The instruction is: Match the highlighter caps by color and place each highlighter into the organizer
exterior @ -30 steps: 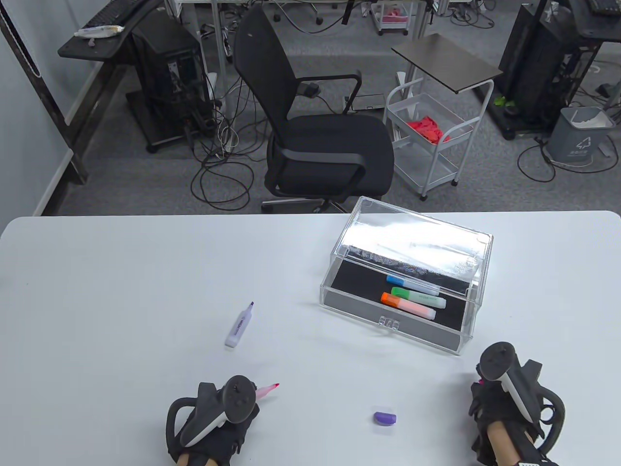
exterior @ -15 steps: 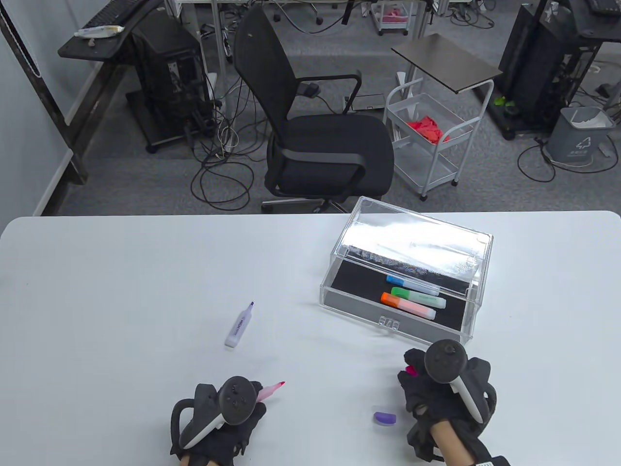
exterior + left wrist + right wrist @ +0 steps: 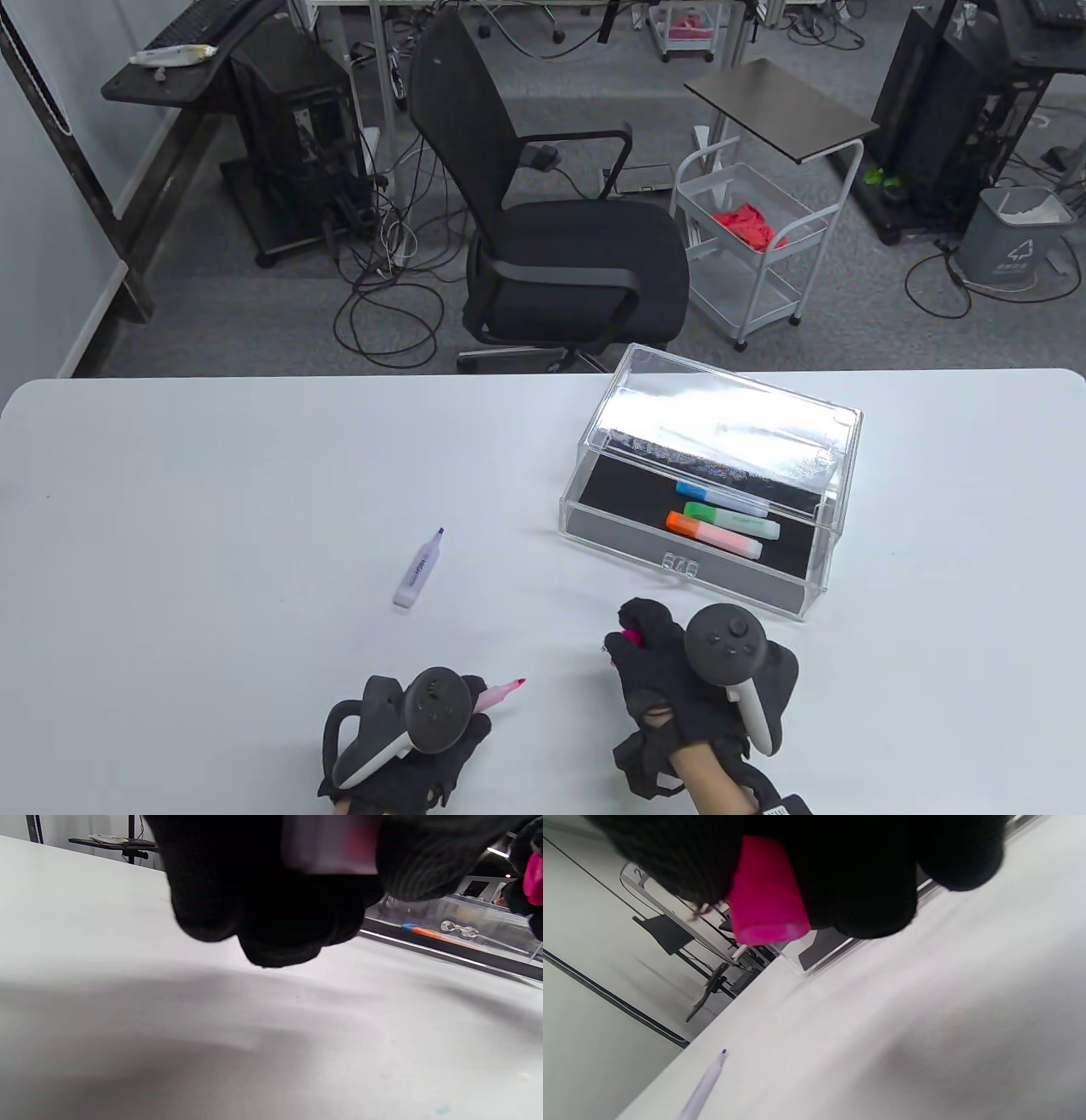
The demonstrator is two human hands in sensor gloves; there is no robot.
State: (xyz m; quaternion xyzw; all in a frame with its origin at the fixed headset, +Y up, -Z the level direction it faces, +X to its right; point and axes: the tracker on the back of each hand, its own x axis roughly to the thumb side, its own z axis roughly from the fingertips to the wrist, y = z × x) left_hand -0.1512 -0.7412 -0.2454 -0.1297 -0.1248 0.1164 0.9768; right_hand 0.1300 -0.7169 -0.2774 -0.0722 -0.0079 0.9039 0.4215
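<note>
My left hand grips an uncapped pink highlighter near the table's front edge, tip pointing right. To its right, my right hand pinches a pink cap, which peeks out between the fingertips as the pink cap, a short gap from the pen's tip. An uncapped purple highlighter lies on the table further back left. The clear organizer stands at the right with its drawer out, holding blue, green and orange highlighters. The purple cap is hidden under my right hand.
The white table carries only these items. An office chair and a white trolley stand beyond the far edge.
My right hand has swept left from the table's right side with the pink cap, now covering the purple cap. My left hand has shifted right with the pink highlighter.
</note>
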